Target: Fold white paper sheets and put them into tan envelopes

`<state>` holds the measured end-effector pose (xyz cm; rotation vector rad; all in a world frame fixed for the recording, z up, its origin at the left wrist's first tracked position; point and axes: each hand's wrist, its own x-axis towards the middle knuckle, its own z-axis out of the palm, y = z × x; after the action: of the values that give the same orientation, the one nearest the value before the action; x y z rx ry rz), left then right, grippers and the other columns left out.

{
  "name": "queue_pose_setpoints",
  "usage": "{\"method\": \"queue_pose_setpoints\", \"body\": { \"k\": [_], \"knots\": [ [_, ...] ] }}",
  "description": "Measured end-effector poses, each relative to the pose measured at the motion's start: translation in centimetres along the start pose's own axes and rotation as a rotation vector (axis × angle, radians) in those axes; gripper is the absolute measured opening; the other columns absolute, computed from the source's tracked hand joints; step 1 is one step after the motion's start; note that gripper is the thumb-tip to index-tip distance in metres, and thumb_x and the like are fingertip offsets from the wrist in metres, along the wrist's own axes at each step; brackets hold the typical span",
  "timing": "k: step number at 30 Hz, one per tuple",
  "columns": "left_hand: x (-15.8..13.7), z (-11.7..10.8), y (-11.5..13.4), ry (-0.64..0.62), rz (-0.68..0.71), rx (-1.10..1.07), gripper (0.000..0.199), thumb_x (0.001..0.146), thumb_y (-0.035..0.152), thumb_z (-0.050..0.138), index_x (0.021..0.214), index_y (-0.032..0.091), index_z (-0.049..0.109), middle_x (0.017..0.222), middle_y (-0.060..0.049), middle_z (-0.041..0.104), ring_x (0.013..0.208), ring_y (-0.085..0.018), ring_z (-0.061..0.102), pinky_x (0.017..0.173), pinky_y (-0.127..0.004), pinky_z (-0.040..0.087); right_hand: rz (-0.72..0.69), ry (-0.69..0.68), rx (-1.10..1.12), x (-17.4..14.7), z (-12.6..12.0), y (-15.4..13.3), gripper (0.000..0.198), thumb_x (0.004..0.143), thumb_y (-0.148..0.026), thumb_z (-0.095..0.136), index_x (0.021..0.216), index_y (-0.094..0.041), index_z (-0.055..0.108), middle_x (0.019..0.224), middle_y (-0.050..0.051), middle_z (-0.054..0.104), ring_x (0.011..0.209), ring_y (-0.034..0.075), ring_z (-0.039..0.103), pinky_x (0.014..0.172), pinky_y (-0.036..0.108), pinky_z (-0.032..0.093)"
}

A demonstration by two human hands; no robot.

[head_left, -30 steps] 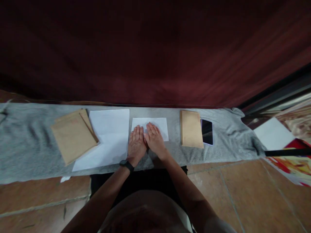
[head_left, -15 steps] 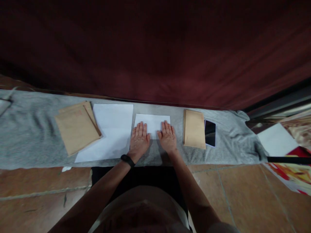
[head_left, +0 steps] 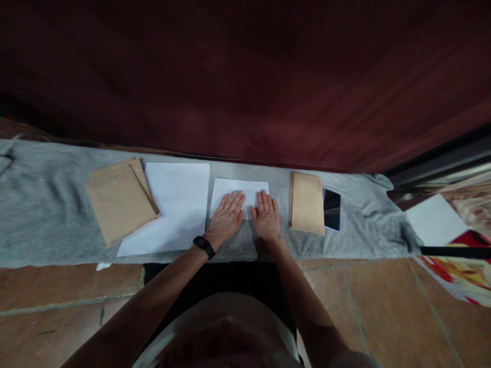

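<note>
A folded sheet of white paper (head_left: 245, 187) lies on the grey cloth right in front of me. My left hand (head_left: 227, 212) rests flat on its left and middle part, fingers stretched out. On the paper's right end lies my right hand (head_left: 266, 214), also flat with the fingers extended. Beside my left hand is a stack of larger white paper (head_left: 178, 204). Brown envelopes (head_left: 120, 204) overlap that stack's left side. Right of my right hand sits a pile of brown envelopes (head_left: 307, 202).
A phone (head_left: 332, 209) lies partly beside the right envelope pile. The grey cloth (head_left: 368, 220) covers a long narrow surface. A dark red curtain-like cloth (head_left: 245, 92) hangs behind it. At the far right are a white sheet (head_left: 437, 220) and a colourful printed package (head_left: 464, 273).
My left hand has slid to the right across the folded paper, towards its middle. My right hand stays almost where it was.
</note>
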<state>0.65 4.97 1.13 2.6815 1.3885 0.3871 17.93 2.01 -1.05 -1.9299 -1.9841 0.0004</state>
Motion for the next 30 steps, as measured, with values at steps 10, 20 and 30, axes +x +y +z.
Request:
{"method": "queue_pose_setpoints", "body": {
  "k": [10,20,30],
  "knots": [
    [0.0,0.4,-0.2,-0.024,-0.009,-0.036,0.057,0.101,0.026,0.030,0.155,0.007,0.036,0.164,-0.014,0.035,0.155,-0.026,0.024,0.128,-0.050,0.019,0.077,-0.045,0.075,1.8,-0.7,-2.6,0.053,0.108,-0.032,0.033,0.153,-0.005,0.041,0.158,0.019,0.042,0.149,0.028,0.036,0.124,0.049,0.023],
    [0.0,0.9,-0.5,-0.022,-0.053,-0.050,0.059,0.101,0.024,0.026,0.157,0.007,0.033,0.165,-0.014,0.033,0.156,-0.023,0.021,0.127,-0.046,0.022,-0.002,-0.092,0.055,2.0,0.1,-3.1,0.052,0.108,-0.035,0.035,0.157,-0.016,0.038,0.164,0.012,0.033,0.153,0.026,0.030,0.125,0.049,0.022],
    [2.7,1.1,-1.4,-0.011,-0.157,-0.025,0.059,0.101,0.029,0.028,0.157,0.011,0.033,0.166,-0.013,0.029,0.157,-0.028,0.017,0.127,-0.055,0.014,0.011,-0.043,0.033,1.9,0.5,-2.6,0.051,0.108,-0.036,0.037,0.156,-0.018,0.040,0.163,0.012,0.035,0.152,0.026,0.032,0.124,0.050,0.024]
  ]
}}
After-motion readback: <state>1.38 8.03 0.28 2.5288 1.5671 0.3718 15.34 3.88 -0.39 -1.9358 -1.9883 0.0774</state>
